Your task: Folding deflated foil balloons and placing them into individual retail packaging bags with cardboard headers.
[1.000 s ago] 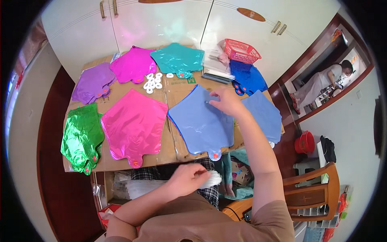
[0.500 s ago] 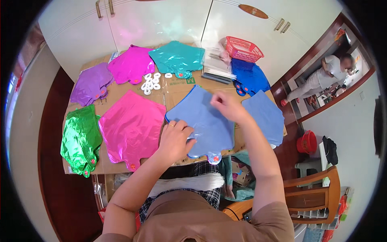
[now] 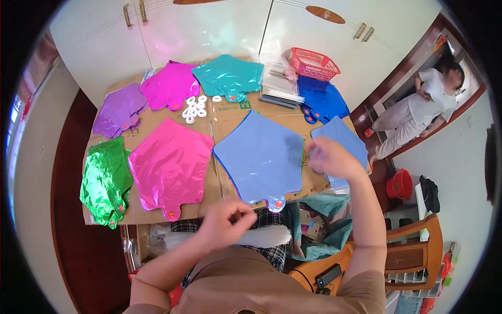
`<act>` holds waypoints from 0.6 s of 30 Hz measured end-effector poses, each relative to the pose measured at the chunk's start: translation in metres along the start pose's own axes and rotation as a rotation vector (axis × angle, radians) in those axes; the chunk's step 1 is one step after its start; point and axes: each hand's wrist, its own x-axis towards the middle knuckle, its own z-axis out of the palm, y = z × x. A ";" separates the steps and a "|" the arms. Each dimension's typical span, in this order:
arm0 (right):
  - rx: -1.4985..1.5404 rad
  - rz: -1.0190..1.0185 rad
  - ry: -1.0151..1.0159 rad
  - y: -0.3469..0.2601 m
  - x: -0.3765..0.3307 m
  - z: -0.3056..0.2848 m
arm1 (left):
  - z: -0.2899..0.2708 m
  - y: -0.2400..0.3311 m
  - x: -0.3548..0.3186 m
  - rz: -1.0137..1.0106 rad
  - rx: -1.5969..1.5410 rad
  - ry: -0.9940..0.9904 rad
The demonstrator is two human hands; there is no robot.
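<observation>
The blue star (image 3: 259, 159) lay flat on the surface (image 3: 219, 193), in the near middle, just right of the pink star (image 3: 170, 170). The right hand (image 3: 330, 157) was blurry, with bent fingers, by the blue pile (image 3: 342, 132) on the right. The left hand (image 3: 228, 222) was curled by the near edge, close to the white bundle (image 3: 269, 237). I could not tell if either hand pinched anything.

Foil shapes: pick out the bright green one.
The green foil at near left corner of the cardboard, beside the large pink foil; the rest are pink, purple, teal or blue.
</observation>
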 end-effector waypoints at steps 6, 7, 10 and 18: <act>-0.155 0.012 0.202 0.028 0.100 0.029 | 0.062 -0.043 -0.009 -0.735 -0.867 -0.308; -0.186 0.029 0.205 0.030 0.106 0.032 | 0.073 -0.051 -0.002 -0.823 -1.024 -0.291; -0.244 0.048 0.039 0.032 0.115 0.034 | 0.090 -0.060 0.021 -0.779 -1.350 -0.431; -0.311 0.083 0.018 0.020 0.110 0.034 | 0.091 -0.049 0.044 -0.766 -1.460 -0.359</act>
